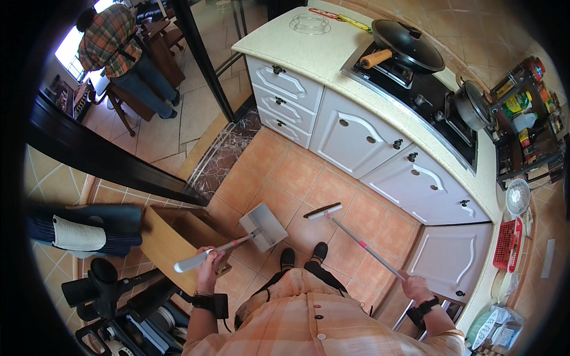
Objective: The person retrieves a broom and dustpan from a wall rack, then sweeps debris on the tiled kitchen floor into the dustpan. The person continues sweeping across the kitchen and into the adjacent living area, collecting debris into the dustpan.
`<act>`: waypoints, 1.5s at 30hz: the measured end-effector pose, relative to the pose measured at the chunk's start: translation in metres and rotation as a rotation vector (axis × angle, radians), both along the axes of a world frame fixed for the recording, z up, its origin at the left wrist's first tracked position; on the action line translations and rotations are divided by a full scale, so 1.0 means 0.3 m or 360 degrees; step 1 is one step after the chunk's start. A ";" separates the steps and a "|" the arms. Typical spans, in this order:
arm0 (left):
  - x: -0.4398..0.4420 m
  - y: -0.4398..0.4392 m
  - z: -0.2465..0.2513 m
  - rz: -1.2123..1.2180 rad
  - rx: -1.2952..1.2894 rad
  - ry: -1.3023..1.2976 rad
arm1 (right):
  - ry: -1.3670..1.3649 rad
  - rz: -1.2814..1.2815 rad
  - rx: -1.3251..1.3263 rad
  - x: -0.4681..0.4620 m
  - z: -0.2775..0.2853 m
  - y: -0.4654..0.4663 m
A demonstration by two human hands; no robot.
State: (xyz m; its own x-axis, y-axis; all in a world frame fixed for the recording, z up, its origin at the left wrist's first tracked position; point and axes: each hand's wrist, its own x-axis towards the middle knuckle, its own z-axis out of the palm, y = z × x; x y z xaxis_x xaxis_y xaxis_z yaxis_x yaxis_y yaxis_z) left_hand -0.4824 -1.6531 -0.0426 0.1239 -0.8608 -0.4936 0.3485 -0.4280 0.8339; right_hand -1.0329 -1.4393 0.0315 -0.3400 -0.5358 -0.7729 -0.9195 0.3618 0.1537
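My left hand (208,265) grips the light grey handle of a long-handled dustpan (266,226), whose pan rests on or just above the tiled floor left of my feet. In my right hand (417,288) is the grey pole of a broom (324,211) with pink joints. The broom's dark bristles lie on the orange floor tiles (295,166), ahead of my shoes and to the right of the dustpan. A gap of bare tile separates the broom head from the pan.
White cabinets (356,129) carry a cream countertop (285,58) with a gas stove (418,100), a lidded wok (407,46) and a pot (472,107). A wooden cabinet (173,253) and vacuum cleaner (104,285) stand left. Beyond the dark door frame (116,155), a person (120,53) bends over a table.
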 end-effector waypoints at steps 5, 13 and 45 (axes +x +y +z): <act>0.014 -0.001 -0.022 -0.0067 -0.0035 0.0064 | -0.0146 0.0037 -0.0204 0.111 -0.043 -0.159; 0.023 0.057 0.042 0.0015 0.0038 -0.0054 | -0.0468 0.0039 -0.0567 0.462 -0.636 -0.792; -0.017 -0.002 0.063 -0.0038 0.0056 -0.0088 | -0.0491 0.0040 -0.0616 0.287 -0.599 -0.811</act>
